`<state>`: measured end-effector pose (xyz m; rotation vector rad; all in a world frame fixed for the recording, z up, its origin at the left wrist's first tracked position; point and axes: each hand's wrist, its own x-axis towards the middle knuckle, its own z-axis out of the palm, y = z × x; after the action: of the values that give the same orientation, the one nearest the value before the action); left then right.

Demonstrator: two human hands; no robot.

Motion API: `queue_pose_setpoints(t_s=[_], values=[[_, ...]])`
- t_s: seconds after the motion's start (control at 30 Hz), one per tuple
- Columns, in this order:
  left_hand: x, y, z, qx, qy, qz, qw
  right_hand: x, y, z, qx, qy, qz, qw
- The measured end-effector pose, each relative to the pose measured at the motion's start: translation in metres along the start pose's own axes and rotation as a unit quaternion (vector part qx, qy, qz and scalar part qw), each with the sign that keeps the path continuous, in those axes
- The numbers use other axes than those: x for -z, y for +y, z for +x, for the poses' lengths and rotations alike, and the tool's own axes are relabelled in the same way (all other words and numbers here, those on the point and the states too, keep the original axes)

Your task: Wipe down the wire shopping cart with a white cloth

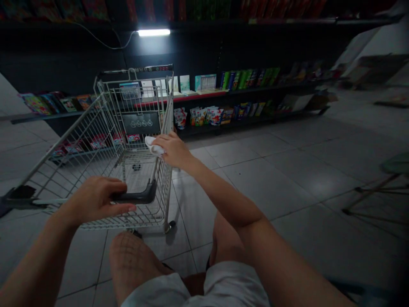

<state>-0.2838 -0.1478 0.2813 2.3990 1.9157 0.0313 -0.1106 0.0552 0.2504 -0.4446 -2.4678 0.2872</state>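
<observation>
A metal shopping cart (165,179) stands before my knees, its wire basket holding no goods that I can see. My left hand (99,198) is closed around the dark plastic bar (137,197) on the cart's near edge, thumb below and fingers over the top. Farther along, my right hand (172,149) pinches a white cloth (155,146) against the top rail of the cart's right side. The fingertips under the cloth are partly hidden. At the cart's far end is a dark panel (141,123) with round symbols.
Behind the cart runs a dark store shelf (249,91) with books, tubes and snack bags (204,116). A lit tube lamp (154,32) hangs above it. A folding stool (396,164) stands at the right on the tiled floor (287,183).
</observation>
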Motion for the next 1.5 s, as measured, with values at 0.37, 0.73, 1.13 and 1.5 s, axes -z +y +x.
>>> queue_pose_setpoints(t_s=[0.37,0.73,1.13,1.5], values=[[-0.004,0.054,0.049,0.124,0.003,-0.012,0.992,-0.029,0.021,-0.018,-0.037,0.102,0.045,0.993],[-0.006,0.027,0.059,0.099,0.001,-0.140,0.985,-0.174,-0.003,-0.087,-0.100,0.397,0.158,0.899],[0.000,0.008,0.058,0.108,-0.006,-0.223,0.969,-0.142,-0.030,-0.079,0.026,0.334,0.128,0.933],[0.002,-0.011,0.052,0.178,-0.103,-0.240,0.949,-0.225,0.003,-0.136,0.060,0.193,0.075,0.977]])
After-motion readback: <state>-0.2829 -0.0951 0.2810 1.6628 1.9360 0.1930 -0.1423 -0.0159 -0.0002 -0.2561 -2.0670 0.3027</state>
